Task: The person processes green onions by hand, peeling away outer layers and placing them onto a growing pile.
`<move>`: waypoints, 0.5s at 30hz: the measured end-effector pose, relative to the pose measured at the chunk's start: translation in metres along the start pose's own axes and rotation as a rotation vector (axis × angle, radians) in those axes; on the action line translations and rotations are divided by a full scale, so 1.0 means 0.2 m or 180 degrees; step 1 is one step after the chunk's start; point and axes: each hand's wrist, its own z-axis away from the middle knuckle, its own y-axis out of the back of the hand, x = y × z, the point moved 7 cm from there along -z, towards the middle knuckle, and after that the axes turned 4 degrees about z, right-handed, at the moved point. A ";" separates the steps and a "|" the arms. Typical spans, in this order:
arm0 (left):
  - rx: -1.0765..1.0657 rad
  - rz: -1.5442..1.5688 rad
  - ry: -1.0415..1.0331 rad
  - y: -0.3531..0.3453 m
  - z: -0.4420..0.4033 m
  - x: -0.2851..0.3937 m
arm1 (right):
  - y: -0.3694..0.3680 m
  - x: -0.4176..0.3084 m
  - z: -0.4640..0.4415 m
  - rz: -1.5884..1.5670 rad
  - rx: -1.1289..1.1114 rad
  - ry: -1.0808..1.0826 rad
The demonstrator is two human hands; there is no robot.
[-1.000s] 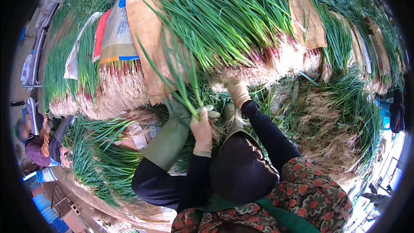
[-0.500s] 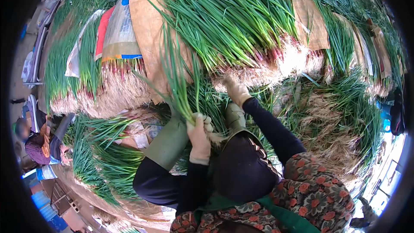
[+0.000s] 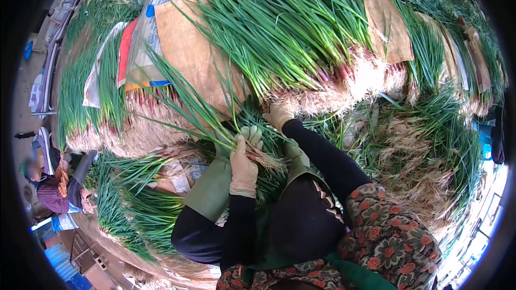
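Observation:
My left hand (image 3: 245, 164), in a pale glove, grips a small bunch of spring onions (image 3: 207, 123) near the base. Their green leaves fan out to the upper left, and the roots (image 3: 269, 159) stick out on the right of the hand. My gloved right hand (image 3: 279, 116) touches the root side of a large heap of spring onions (image 3: 290, 27). Its fingertips are partly hidden among the roots, so their grip does not show. The heap has reddish-white bulbs and pale, tangled roots facing me.
Brown sheets (image 3: 185, 48) and a printed sack (image 3: 150, 37) lie over neighbouring stacks. Loose onions (image 3: 145, 204) lie at lower left, and a root-covered pile (image 3: 403, 156) is on the right. Another person (image 3: 51, 188) sits at far left. My green boots (image 3: 207, 188) stand between the piles.
My left hand's bunch has tilted over to the left, and its roots show more fully. My right hand has shifted slightly left along the heap's root edge.

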 end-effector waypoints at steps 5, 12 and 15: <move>0.0071 -0.0464 -0.0101 0.09 -0.11 -0.04 | -0.21 -0.05 0.24 -0.0029 0.0200 0.0229; 0.0096 -0.0678 0.0041 0.04 -0.12 -0.12 | -0.33 0.15 0.14 -0.0278 -0.0157 0.0957; -0.0064 -0.0961 0.0151 0.02 -0.11 -0.17 | -0.17 0.16 0.05 -0.2811 0.0605 0.0389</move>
